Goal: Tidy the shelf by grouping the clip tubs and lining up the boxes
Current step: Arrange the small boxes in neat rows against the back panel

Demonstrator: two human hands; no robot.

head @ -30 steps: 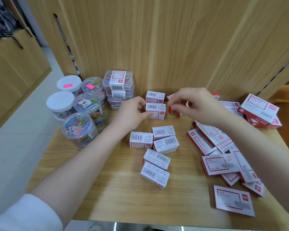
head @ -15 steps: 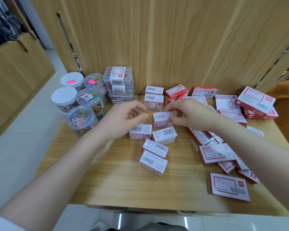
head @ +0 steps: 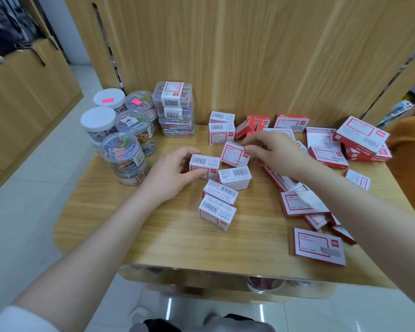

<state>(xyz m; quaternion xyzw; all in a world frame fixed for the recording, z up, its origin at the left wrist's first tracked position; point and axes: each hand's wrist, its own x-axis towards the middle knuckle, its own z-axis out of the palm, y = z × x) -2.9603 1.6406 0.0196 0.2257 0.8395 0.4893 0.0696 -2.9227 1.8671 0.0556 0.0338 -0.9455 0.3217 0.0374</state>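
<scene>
Left hand now clamps a box, right grip pinches another (tilted).

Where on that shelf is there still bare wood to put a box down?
Bare wood runs along the shelf's front edge, left of the lone flat box, and beneath the left forearm. The tubs crowd the back left corner; flat boxes pile up on the right.

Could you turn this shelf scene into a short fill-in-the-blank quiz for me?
1. The left hand grips a small white ____.
2. The round clip tubs stand at the shelf's ____ end.
3. The two opaque tub lids are ____ in colour.
4. The right hand holds its small box ____ the shelf.

Missing words: box; left; white; above
</scene>
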